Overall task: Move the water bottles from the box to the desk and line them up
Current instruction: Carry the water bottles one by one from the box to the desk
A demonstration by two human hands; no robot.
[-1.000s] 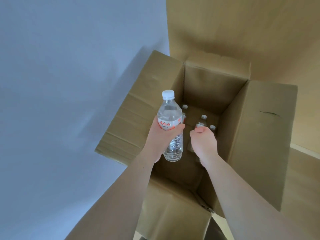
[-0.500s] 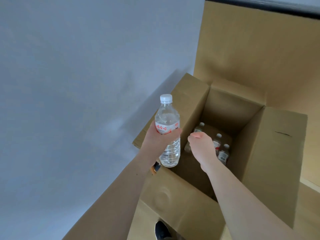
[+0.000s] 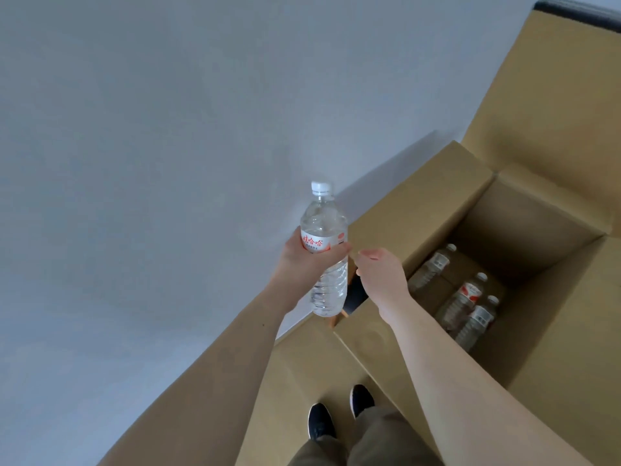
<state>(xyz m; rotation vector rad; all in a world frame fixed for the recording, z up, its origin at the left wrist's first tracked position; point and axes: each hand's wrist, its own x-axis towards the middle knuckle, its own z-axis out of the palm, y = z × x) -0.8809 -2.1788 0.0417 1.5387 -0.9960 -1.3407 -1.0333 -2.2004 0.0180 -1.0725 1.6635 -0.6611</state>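
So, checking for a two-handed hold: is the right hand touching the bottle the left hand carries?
Apart. The head view shows a gap between right hand and bottle.

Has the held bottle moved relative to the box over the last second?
Yes. The bottle in the left hand was over the open box interior; now it is outside the box's left wall, over the grey desk.

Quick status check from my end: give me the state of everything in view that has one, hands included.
Held bottle: capped, upright, out of the box, gripped around its label.
Left hand: grips the held bottle.
Right hand: holds nothing, fingers loosely curled, beside the held bottle.
Cardboard box: open, flaps folded out.
Three bottles in the box: capped, at the bottom, leaning.
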